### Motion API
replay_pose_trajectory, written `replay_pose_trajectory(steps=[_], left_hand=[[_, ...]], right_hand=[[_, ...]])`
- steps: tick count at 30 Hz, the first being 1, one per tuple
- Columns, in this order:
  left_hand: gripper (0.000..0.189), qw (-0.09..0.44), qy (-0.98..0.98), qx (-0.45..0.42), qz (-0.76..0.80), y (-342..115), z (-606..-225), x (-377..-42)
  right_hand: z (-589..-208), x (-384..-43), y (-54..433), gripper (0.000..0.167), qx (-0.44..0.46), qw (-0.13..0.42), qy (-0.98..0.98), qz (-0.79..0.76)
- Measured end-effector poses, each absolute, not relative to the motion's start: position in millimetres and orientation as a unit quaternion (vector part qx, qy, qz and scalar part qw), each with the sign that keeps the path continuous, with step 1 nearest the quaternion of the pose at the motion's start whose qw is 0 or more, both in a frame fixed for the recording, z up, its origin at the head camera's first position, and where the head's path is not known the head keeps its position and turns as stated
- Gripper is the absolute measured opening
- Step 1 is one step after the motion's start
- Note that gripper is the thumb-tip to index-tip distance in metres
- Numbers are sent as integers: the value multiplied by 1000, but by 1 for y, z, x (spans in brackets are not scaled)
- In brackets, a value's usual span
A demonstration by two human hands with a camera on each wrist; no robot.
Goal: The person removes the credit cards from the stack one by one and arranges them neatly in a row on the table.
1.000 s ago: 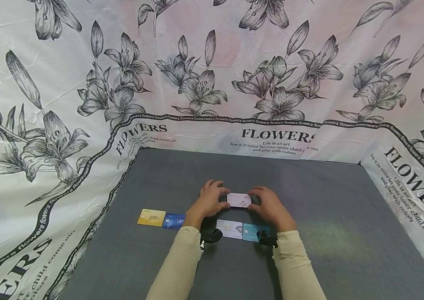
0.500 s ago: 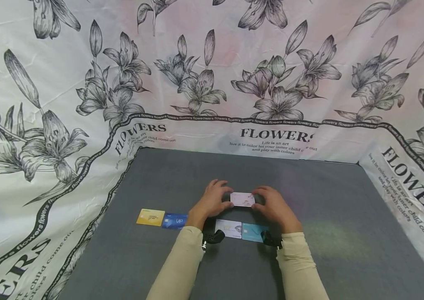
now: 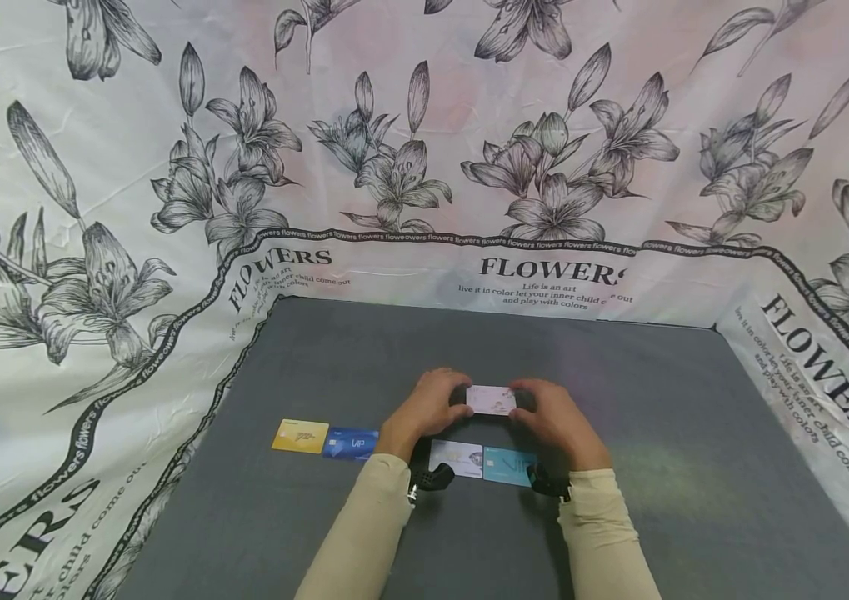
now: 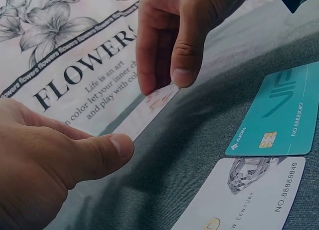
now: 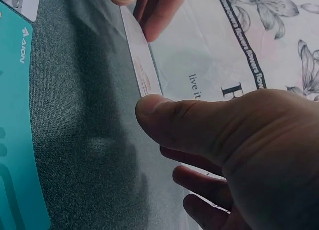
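A pale pink card with a floral print is held above the dark cloth, stretched between both hands. The left hand pinches its left end between thumb and fingers. At the other end the right hand pinches it the same way. In the left wrist view the pink card appears tilted, with a thumb on its near face at each end. Nearer to the body, a white card with a diamond picture and a teal card lie side by side on the cloth.
A yellow card and a blue VIP card lie to the left, the blue one partly behind the left wrist. Dark grey cloth covers the table. A white flower-printed sheet rises at the back and sides.
Both hands have shifted slightly to the right, carrying the pink card between them. More of the blue card now shows beside the left wrist. The cards on the cloth stay put.
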State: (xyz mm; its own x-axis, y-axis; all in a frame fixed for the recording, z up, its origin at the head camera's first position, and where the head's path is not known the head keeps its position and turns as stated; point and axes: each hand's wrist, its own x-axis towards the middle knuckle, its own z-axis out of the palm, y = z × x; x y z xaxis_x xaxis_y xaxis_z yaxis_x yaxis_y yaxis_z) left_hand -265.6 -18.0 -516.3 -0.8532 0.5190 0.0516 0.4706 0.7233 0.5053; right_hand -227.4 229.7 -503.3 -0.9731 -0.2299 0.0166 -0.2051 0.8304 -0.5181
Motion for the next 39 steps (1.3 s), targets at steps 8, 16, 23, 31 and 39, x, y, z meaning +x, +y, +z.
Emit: replay_pose_trajectory(steps=[8, 16, 23, 31, 39], left_hand=[[48, 66, 920, 262, 282, -17, -518, -263], [49, 89, 920, 247, 293, -14, -516, -261], [49, 90, 920, 249, 289, -9, -514, -259], [49, 86, 918, 263, 282, -2, -514, -258], [49, 90, 913, 277, 287, 5, -510, -257]], right_hand=[[-502, -225, 230, 43, -108, 36, 957, -268], [-499, -222, 233, 44, -107, 40, 956, -269], [-499, -220, 237, 44, -97, 44, 958, -268], [-498, -216, 245, 43, -104, 32, 959, -262], [-492, -209, 253, 44, -105, 21, 960, -259]])
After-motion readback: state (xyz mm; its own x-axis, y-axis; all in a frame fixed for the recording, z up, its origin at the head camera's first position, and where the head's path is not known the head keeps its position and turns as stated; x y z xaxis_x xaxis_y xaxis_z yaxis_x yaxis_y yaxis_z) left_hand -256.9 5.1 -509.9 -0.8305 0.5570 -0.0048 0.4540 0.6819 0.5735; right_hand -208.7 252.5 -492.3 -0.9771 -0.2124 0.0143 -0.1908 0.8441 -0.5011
